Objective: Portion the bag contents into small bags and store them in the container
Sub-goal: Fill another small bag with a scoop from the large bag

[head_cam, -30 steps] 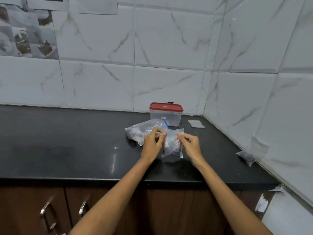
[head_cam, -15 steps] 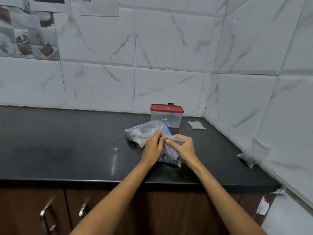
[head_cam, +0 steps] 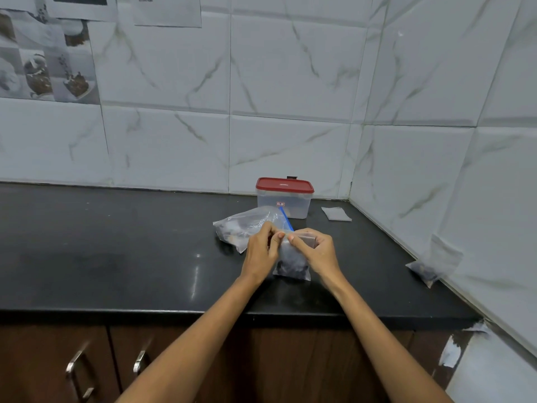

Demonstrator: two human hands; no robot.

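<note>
A small clear bag (head_cam: 291, 263) with dark contents stands on the black counter (head_cam: 116, 257). My left hand (head_cam: 259, 251) and my right hand (head_cam: 318, 253) pinch its top edge, fingertips nearly touching. Behind them lies the large clear bag (head_cam: 244, 226) with a blue zip strip, holding more dark pieces. The clear container (head_cam: 284, 202) with its red lid on stands against the back wall.
A second filled small bag (head_cam: 427, 271) leans against the right wall. A flat pile of empty small bags (head_cam: 336, 213) lies right of the container. The counter's front edge runs above brown cabinet doors (head_cam: 87, 367) with metal handles.
My right hand slid left along the small bag's top edge until it met my left hand. The bag's top folded in under the fingers.
</note>
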